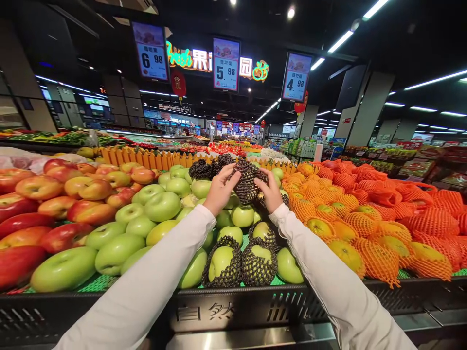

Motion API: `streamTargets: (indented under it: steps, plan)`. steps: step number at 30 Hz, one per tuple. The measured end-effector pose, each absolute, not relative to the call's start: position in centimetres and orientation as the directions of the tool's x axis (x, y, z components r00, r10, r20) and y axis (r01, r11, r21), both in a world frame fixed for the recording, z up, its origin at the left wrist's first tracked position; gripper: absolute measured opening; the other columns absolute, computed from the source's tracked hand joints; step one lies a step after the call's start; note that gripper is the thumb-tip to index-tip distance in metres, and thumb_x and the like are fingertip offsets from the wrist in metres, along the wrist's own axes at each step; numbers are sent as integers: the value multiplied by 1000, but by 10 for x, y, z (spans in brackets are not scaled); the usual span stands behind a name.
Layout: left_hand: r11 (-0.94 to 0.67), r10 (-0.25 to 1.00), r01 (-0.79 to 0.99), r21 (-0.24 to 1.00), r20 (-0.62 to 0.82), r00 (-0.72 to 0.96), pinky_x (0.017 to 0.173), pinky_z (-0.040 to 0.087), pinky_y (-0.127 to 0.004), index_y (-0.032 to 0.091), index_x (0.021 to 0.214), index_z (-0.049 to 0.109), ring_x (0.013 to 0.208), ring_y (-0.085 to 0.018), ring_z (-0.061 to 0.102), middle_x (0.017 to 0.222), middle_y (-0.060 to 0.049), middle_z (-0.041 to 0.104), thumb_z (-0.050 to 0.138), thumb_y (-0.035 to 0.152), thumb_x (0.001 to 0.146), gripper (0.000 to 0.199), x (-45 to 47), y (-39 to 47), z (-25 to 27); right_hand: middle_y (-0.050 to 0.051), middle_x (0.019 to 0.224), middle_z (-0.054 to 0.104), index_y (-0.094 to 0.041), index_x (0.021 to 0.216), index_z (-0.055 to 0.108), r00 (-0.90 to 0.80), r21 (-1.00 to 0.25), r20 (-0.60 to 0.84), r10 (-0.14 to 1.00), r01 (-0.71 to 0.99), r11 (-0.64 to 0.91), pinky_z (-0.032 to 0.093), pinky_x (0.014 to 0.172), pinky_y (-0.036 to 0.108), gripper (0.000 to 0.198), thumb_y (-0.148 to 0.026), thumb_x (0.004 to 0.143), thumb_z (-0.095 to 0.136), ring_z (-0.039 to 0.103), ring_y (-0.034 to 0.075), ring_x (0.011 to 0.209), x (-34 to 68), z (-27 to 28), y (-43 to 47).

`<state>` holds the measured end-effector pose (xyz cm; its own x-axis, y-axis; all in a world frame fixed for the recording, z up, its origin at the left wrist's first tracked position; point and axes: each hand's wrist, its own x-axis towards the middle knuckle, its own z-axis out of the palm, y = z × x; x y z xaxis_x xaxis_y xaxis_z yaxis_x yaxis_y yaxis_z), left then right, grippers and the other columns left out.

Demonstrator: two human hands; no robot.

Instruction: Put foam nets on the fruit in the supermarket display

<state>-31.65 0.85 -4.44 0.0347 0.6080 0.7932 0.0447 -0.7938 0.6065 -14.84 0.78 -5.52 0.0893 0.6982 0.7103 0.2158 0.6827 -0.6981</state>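
Note:
Over the green apples (162, 206), a black foam fruit net (248, 182) is raised between my two hands. My left hand (221, 188) grips its left side, with thumb and fingers pressed against the mesh. On the opposite side my right hand (270, 191) pinches it. The mesh is bunched, and whether an apple sits inside I cannot tell. Below, near the front edge, lie two green apples in black nets, one on the left (221, 262) and one on the right (260, 260). More dark nets (200, 169) rest behind my left hand.
Red-yellow apples (91, 188) are heaped on the left. Oranges in orange nets (370, 223) and fruit in red nets (430, 214) fill the right. A black slatted crate wall (233, 306) runs along the front. An orange picket divider (146, 158) stands behind; price screens (226, 65) hang above.

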Motion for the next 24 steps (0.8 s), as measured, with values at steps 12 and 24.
streamTargets:
  steps: [12,24]
  plan:
    - [-573,801,-403,713,591,-94,91,54,-37,17,95,65,105,-24,68,100,-8,73,73,62,73,50,-323,10,-37,5,86,66,-23,86,60,-53,-781,615,787,-180,599,57,66,30,49,-71,77,58,66,19,82,-147,-43,-2]
    - [-392,853,-321,862,472,223,65,47,-25,16,83,68,68,-14,62,78,-3,72,84,59,63,50,-315,-1,-39,7,99,71,-24,101,54,-136,-753,644,753,60,655,58,80,36,47,-68,84,50,70,22,96,-157,-51,2]
